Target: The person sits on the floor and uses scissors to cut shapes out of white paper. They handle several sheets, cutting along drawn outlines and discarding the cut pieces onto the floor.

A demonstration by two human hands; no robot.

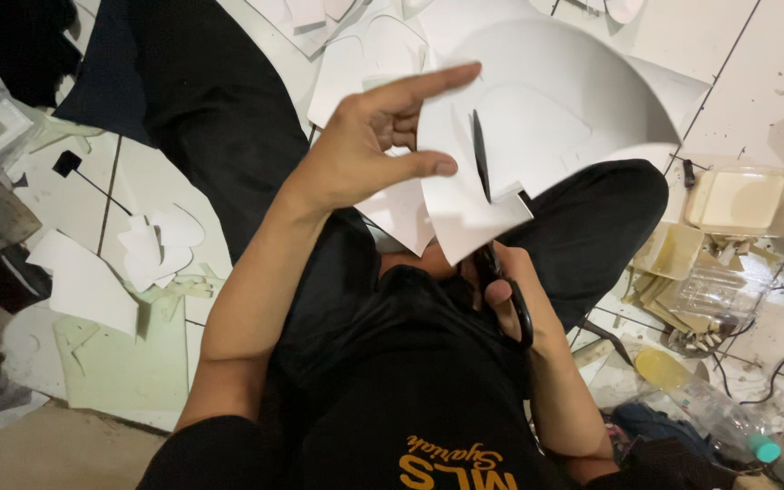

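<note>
Head view: left hand (369,145) at centre, pinching large white sheet (546,109) between thumb and fingers, index finger stretched along top. Sheet curves away toward 1 o'clock. Right hand (505,286) at 5 o'clock from left hand, below sheet, fingers closed through black scissors (501,272); blade cutting up into sheet. White offcuts (151,249) on tiled floor (755,100) at 9 o'clock. Plastic bottle (710,408) at 4 o'clock.

White sheet (546,109); black scissors (505,290); black shirt (410,381), orange lettering.
</note>
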